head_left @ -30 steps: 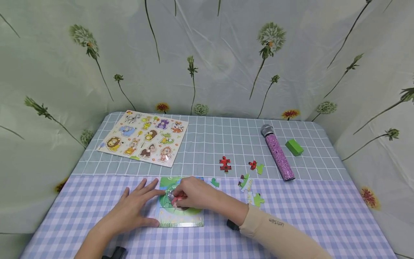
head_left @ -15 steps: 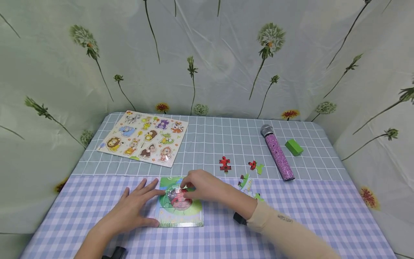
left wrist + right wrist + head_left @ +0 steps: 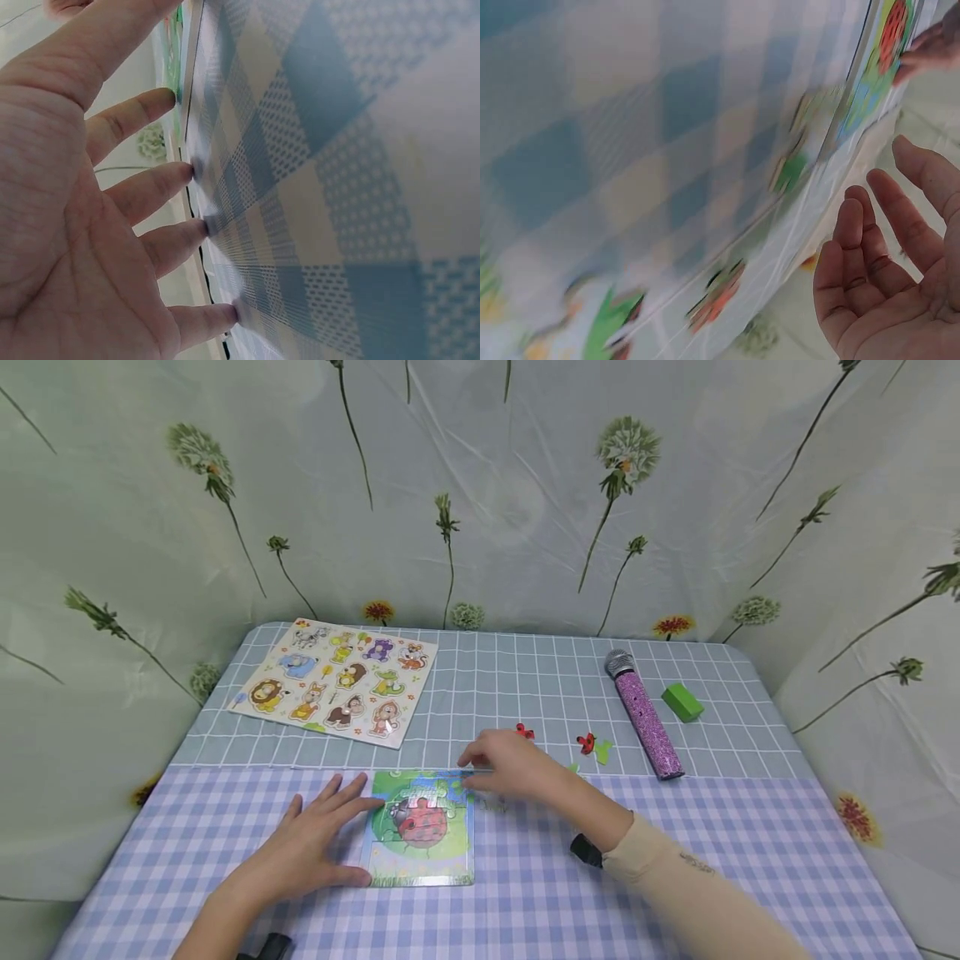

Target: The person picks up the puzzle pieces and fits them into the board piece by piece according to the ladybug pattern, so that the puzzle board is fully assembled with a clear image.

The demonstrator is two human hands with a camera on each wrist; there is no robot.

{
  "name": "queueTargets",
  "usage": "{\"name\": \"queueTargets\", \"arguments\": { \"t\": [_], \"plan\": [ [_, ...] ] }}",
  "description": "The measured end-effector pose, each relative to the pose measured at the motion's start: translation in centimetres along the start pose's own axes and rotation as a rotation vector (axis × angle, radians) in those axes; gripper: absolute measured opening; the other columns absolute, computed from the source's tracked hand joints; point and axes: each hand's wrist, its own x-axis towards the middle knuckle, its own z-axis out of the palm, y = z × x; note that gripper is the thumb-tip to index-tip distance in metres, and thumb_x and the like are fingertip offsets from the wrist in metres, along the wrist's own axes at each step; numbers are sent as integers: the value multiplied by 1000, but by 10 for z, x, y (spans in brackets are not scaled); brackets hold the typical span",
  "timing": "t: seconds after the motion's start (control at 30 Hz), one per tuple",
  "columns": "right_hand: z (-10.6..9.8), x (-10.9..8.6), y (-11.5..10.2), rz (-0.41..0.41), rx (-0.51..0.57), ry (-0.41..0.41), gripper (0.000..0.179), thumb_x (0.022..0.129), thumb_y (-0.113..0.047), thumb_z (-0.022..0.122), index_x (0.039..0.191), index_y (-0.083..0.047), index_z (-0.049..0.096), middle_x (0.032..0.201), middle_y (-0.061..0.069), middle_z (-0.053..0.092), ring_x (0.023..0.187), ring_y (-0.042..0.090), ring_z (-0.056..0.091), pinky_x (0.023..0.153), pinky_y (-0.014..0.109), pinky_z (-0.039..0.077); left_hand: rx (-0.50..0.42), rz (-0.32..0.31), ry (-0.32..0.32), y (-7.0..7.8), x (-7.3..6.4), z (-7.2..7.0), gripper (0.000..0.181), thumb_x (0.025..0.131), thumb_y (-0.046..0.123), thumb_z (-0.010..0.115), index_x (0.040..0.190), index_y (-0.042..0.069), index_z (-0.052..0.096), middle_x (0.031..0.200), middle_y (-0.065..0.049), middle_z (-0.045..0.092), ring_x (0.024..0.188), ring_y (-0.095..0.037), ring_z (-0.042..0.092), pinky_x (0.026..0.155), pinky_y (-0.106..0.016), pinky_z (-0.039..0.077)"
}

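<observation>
A ladybug jigsaw puzzle [image 3: 422, 825] lies in its tray on the checked cloth, with a blue and green gap at its upper right. My left hand [image 3: 311, 839] has its fingers spread on the cloth, index finger and thumb at the tray's left edge. Over the tray's upper right corner hovers my right hand [image 3: 513, 766]. Its bent, relaxed fingers [image 3: 847, 225] hold nothing in the right wrist view. Loose jigsaw pieces lie to the right: a red piece [image 3: 525, 732], a ladybug piece [image 3: 587, 743] and a green piece [image 3: 603, 752]. The right hand and forearm hide others.
An animal peg puzzle board [image 3: 337, 681] lies at the back left. A glittery pink microphone [image 3: 645, 718] and a green block [image 3: 682, 702] are at the back right. A floral curtain [image 3: 480, 485] hangs behind the table.
My right hand has left the ladybug and moved right and away from me, uncovering the red piece in the picture. My left hand stays in place.
</observation>
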Motion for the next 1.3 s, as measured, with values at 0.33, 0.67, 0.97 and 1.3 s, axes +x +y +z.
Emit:
{"name": "queueTargets", "arguments": {
  "t": [0.33, 0.67, 0.97, 1.3],
  "plan": [
    [-27, -18, 40, 119, -24, 83, 33, 96, -20, 81, 127, -7, 78, 115, 10, 70, 96, 25, 66, 85, 36, 57, -55, 50, -1, -5, -2, -1, 99, 66, 60, 95, 155, 37, 57, 175, -2, 38, 161, -49, 30, 109, -95, 13],
    [-35, -27, 67, 177, -40, 102, 52, 92, -17, 86, 140, -6, 70, 133, 18, 67, 117, 32, 68, 98, 51, 59, -65, 76, -78, -6, 3, -5, 112, 63, 65, 94, 160, 29, 52, 177, -4, 34, 163, -50, 25, 113, -93, 10],
    [-33, -25, 73, 155, -51, 80, 51, 91, -14, 86, 139, -5, 70, 132, 17, 67, 112, 28, 66, 100, 50, 57, -81, 72, -91, -6, 4, -3, 110, 64, 62, 95, 160, 29, 53, 177, -5, 33, 163, -51, 23, 112, -94, 8],
    [-31, -22, 73, 137, -42, 53, 51, 88, -18, 89, 135, -5, 73, 123, 12, 68, 110, 25, 67, 100, 47, 58, -62, 83, -95, -7, 7, -3, 109, 62, 64, 94, 158, 29, 55, 175, -8, 37, 161, -52, 26, 110, -95, 11]
  ]
}}
